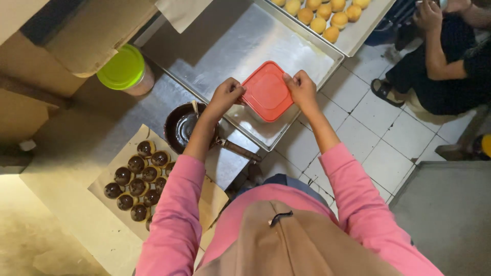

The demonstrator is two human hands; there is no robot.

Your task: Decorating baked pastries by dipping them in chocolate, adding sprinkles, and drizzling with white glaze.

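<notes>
Red plastic container (266, 91) with rounded corners sits at the centre of the frame, above an empty steel tray (245, 46) on the desk (76, 153). Left hand (225, 96) grips its left edge with curled fingers; right hand (302, 88) pinches its right edge the same way. Below the left hand stands a dark bowl (180, 124) of glossy chocolate, and chocolate-topped buns (137, 180) lie on brown paper at lower left. Plain golden buns (327, 13) fill another tray at the top.
</notes>
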